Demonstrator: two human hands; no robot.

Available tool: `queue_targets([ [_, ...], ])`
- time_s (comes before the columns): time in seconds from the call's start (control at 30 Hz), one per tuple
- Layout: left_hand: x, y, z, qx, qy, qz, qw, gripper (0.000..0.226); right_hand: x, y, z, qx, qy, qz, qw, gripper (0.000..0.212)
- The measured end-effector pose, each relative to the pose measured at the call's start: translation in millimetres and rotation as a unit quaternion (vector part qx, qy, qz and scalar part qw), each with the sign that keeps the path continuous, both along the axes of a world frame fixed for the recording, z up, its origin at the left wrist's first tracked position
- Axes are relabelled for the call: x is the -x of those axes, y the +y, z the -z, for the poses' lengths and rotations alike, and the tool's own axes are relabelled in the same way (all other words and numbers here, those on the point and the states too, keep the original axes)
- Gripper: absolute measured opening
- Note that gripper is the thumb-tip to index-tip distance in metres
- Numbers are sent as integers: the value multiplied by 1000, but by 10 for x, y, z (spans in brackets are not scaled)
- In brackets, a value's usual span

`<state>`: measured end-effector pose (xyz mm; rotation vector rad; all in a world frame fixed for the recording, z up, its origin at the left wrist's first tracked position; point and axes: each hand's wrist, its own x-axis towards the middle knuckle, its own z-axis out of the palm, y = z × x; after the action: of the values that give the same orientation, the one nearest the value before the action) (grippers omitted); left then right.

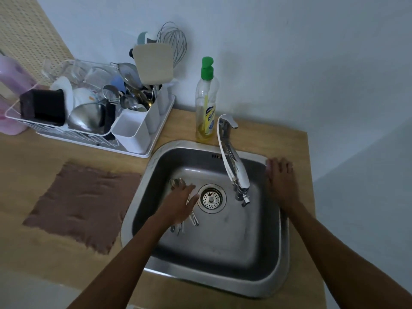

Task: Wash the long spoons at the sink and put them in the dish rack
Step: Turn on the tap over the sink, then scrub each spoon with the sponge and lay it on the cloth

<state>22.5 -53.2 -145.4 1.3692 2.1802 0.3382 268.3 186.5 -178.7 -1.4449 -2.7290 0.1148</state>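
Upper L of frame: beige perforated panel (26, 30); pink plastic container (11, 85) at far L edge, just beside the rack. Dish rack (24, 118), white wire on a white tray, sits upper L on the wooden counter (55, 157). It's crowded: black boxy item (42, 108), white plate (64, 90), upturned steel bowl (87, 117), clear glassware behind. White cutlery caddy (133, 132) on the rack's R side w/ ladles & spoons standing in it, plus a beige square board (153, 63) and wire whisk (176, 41) sticking up. Below the rack, brown cloth (82, 206) lies flat on the counter, L of the sink.

Ctr: steel sink (200, 279) set into the counter. Long spoons (176, 182) lie in a bunch on the basin floor, L of the drain strainer (210, 198); bowls point to the back, handles toward bottom of frame. Left hand (178, 204) is down in the basin over the spoons' mid section, fingers stretched out toward the drain, not visibly curled round anything. Touching vs just above: can't tell.

Dish soap bottle (206, 101), green cap, yellow liquid low, stands behind the sink next to the faucet (231, 166), whose chrome spout hangs over the basin R of the drain.

R: right hand (279, 177) rests flat on the sink's R rim, fingers straight & together, holds nothing.
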Motion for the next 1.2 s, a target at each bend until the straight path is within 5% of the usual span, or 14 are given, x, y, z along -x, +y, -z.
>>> queue_targets([
  [0.07, 62, -134, 172, 63, 4, -16, 998, 42, 105, -233, -59, 37, 162, -37, 985, 44],
  [0.13, 98, -217, 312, 106, 6, -34, 994, 35, 242, -570, -186, 173, 335, 2, 926, 32],
  [0.2, 138, -245, 428, 126, -6, -80, 989, 30, 400, -930, -385, 390, 463, 128, 785, 27],
  [0.3, 165, -202, 570, 122, -24, -159, 979, 24, 504, -1265, -455, 640, 559, 247, 466, 48],
  [0.4, 147, -126, 680, 90, -34, -218, 971, 20, 566, -1411, -349, 669, 600, 265, 350, 37],
  [0.47, 109, -80, 717, 77, -33, -230, 969, 21, 578, -1443, -180, 662, 601, 312, 322, 39],
  [0.53, 79, -70, 780, 84, -24, -224, 971, 25, 563, -1464, -27, 673, 590, 335, 296, 70],
  [0.6, 57, -90, 867, 111, -1, -204, 973, 26, 558, -1470, 34, 688, 586, 337, 263, 77],
  [0.77, 34, -94, 1000, 125, 36, -189, 973, 22, 545, -1478, 96, 687, 584, 359, 242, 103],
  [0.87, 49, -49, 1012, 139, 30, -185, 972, 23, 567, -1487, 71, 675, 586, 373, 249, 79],
  [0.97, 86, -40, 974, 149, 13, -169, 974, 25, 584, -1471, 54, 662, 596, 376, 255, 88],
  [1.1, 97, -88, 959, 139, -38, -177, 974, 24, 583, -1454, -2, 669, 589, 363, 272, 57],
  [1.2, 114, -124, 970, 129, -109, -222, 960, 15, 595, -1447, -14, 664, 593, 361, 277, 56],
])
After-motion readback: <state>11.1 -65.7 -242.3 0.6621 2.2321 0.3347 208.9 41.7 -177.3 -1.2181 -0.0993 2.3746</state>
